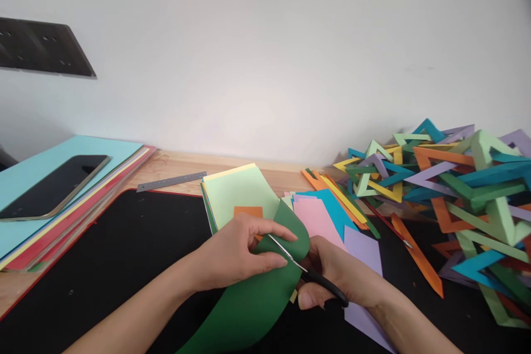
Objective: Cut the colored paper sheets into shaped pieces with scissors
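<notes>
"Two hands: what's each holding?"
"Right hand (332,268) has its fingers closed round scissors (322,283). Left hand (232,249): thumb and forefinger parted over the green sheet (257,307), near middle; I can't tell its grip underneath."
"Advice?"
"Probably keep fingers off the blades' (284,250) line."
"Containers?"
"None visible."

Left hand (244,246) bare, slender fingers (276,228); right hand (327,268) bare, creased at wrist (372,303); left forearm (141,307), right forearm (409,318) uncovered.

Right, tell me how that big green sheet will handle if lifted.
The green sheet would probably flop, since it bends in a loose curve below the left hand. It looks paper-thin, so it is likely light and might crease easily.
</notes>
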`<act>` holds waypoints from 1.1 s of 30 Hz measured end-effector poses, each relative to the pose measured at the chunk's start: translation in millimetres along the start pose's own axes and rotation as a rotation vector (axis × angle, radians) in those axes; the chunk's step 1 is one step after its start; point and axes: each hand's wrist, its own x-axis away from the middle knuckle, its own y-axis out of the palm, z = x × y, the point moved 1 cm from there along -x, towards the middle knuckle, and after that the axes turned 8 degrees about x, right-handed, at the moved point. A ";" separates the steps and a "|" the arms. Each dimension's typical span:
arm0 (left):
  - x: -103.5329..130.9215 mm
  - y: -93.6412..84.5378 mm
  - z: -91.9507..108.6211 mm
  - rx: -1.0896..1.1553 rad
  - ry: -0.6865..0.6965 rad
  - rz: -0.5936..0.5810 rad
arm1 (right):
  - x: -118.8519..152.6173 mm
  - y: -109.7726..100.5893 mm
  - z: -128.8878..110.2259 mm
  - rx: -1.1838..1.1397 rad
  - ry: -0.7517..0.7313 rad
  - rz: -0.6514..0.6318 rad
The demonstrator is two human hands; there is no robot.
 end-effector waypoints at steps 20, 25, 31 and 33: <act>-0.1 0.4 0.9 -0.009 0.007 0.018 | 1.0 -2.2 -0.1 0.069 0.097 0.061; 0.2 0.4 0.8 -0.009 0.005 0.018 | 0.5 -1.3 -1.3 0.050 0.092 0.063; 0.3 0.4 1.5 0.006 -0.008 0.012 | 2.3 -1.2 1.0 0.057 0.099 0.061; 0.3 0.4 1.6 0.015 -0.008 0.011 | 2.4 -1.6 0.6 0.063 0.108 0.069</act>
